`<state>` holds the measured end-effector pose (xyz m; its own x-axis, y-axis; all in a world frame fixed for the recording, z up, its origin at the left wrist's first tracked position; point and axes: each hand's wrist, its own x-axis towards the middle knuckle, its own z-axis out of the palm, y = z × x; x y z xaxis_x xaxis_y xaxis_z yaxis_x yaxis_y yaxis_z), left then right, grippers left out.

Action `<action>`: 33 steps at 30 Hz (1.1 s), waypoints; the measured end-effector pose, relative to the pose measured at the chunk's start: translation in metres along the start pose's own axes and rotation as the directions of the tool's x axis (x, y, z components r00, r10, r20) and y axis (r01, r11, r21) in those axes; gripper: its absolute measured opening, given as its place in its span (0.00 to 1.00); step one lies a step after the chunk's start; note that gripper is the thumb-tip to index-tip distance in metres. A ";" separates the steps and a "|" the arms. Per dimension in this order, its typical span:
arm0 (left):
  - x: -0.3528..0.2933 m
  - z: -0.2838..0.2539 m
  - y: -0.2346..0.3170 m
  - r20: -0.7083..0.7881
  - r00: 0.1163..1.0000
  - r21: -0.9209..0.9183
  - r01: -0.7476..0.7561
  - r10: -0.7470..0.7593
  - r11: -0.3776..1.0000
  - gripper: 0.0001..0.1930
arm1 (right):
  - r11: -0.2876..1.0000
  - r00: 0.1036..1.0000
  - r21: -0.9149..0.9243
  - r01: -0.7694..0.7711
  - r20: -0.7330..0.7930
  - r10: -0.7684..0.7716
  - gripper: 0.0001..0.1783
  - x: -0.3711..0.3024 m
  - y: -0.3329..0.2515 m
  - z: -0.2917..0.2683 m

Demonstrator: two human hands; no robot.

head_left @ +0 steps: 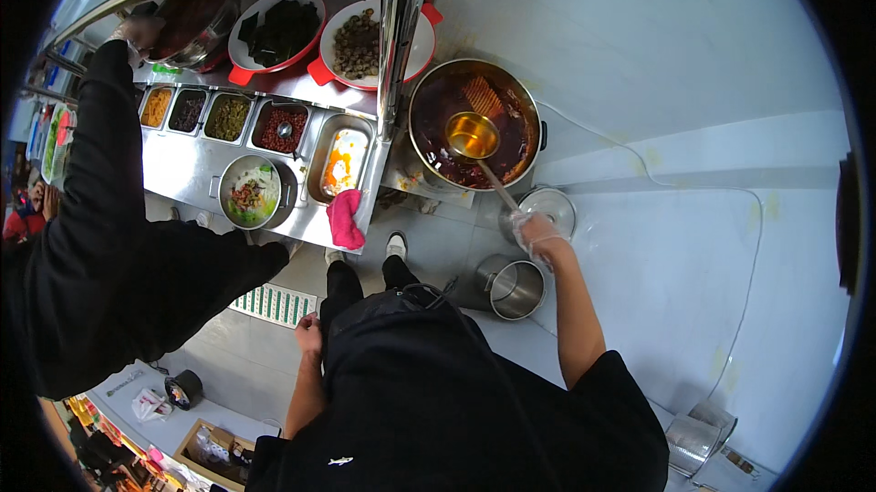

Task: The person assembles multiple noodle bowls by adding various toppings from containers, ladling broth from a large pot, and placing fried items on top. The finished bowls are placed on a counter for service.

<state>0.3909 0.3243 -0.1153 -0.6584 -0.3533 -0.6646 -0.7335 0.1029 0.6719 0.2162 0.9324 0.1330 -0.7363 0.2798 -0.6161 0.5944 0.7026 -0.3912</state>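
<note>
My right hand (540,236), in a clear plastic glove, is closed around the handle of a ladle (495,183). The ladle's bowl, filled with amber liquid, sits over a large pot (527,109) of dark red broth. A tan ribbed piece (482,96) shows in the broth near the far rim. Down beside my body hangs my left hand (308,333), bare, its fingers curled in with nothing visible in them. The nearest thing to it is the edge of my black apron (365,311).
A co-worker's black sleeve (109,127) reaches over the counter at left. There stand a smaller pot of food (285,183), topping trays (225,117), two red-and-white bowls (315,45) and a pink cloth (346,218). A steel pot (516,289) stands lower, near a lid (558,209).
</note>
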 end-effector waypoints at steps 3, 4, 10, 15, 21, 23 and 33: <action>0.001 0.000 0.006 0.022 0.999 0.077 -0.032 0.030 0.997 0.11 | 0.971 0.993 0.218 -0.103 0.073 0.089 0.29 0.013 -0.018 0.012; -0.002 -0.001 0.012 0.028 0.999 0.115 -0.034 0.031 0.993 0.12 | 0.943 0.985 0.291 -0.161 0.109 0.135 0.30 0.020 -0.030 0.008; 0.007 -0.002 0.018 0.082 0.996 0.056 -0.051 0.046 0.997 0.15 | 0.965 0.991 0.248 -0.088 -0.074 0.110 0.22 0.051 0.006 -0.015; 0.004 0.001 -0.002 0.068 0.997 0.017 -0.041 0.039 0.999 0.14 | 0.970 0.969 0.180 -0.161 -0.159 0.190 0.24 0.009 0.009 -0.033; 0.006 0.000 -0.003 0.057 0.997 0.045 -0.049 0.046 0.998 0.13 | 0.948 0.945 -0.297 -0.114 -0.328 0.012 0.19 0.012 -0.019 -0.024; 0.006 0.002 0.009 0.072 0.995 0.052 -0.076 0.072 0.996 0.13 | 0.913 0.947 -0.370 -0.170 -0.317 0.048 0.17 0.014 -0.040 -0.021; 0.002 -0.004 0.028 0.077 0.996 0.041 -0.037 0.033 0.998 0.13 | 0.924 0.968 -0.358 -0.133 -0.248 0.043 0.15 0.044 -0.052 -0.001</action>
<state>0.3697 0.3225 -0.0967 -0.6936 -0.2774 -0.6648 -0.7152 0.1541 0.6817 0.1524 0.9087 0.1271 -0.7672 0.4633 -0.4436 0.5313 0.8464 -0.0348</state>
